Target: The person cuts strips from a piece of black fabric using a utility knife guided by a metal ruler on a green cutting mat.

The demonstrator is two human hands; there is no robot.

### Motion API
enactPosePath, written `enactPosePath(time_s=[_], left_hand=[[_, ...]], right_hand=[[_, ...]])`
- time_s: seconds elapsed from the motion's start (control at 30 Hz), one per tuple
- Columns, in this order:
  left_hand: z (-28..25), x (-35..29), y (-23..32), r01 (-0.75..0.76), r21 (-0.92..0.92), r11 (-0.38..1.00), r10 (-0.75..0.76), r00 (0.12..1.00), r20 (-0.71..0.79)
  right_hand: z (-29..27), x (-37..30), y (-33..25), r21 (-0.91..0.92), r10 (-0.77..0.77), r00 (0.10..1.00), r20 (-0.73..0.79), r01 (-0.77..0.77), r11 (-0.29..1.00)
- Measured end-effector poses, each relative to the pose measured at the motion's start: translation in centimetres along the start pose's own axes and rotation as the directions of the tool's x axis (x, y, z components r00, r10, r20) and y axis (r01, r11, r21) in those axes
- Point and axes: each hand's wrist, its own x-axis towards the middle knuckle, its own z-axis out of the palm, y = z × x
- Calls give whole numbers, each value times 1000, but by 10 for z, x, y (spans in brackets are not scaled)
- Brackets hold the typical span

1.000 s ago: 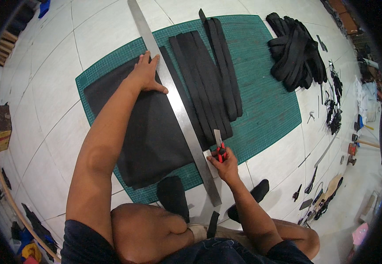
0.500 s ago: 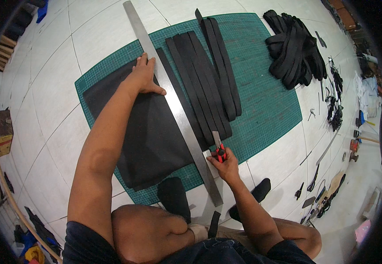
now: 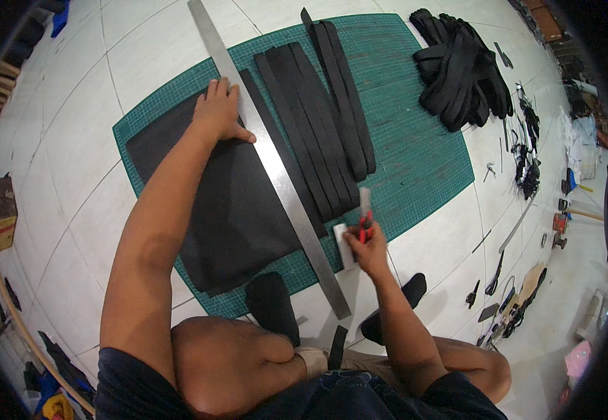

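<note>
Fingers on green cutting mat, tiled floor

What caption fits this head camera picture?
Left hand presses black sheet beside metal ruler; right hand holds red-handled knife.

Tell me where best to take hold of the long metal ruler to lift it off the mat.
Probably the ruler at its bare near end, from the right side. That end juts past the green mat onto the floor; the left hand presses beside its middle.
</note>
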Motion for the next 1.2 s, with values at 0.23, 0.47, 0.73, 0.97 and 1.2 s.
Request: enactPosePath(time_s=[0.23, 0.47, 0.73, 0.97, 1.2], left_hand=[[16, 1, -19, -41, -85, 995, 51, 992, 116], [2, -14, 21, 9, 179, 984, -35, 989, 146], [3, -15, 18, 43, 158, 987, -73, 978, 193], [0, -18, 17, 15, 126, 992, -41, 978, 206], [-2, -19, 19, 9, 95, 995, -23, 988, 152]], right_hand=[[-26, 30, -83, -60, 181, 946, -269, -204, 977], [45, 97, -131, -363, -119, 983, 142, 163, 918], [147, 174, -234, -530, -147, 909, 389, 352, 772], [173, 196, -254, -501, -163, 932, 323, 315, 806], [164, 205, -270, -510, -96, 918, 386, 299, 807]])
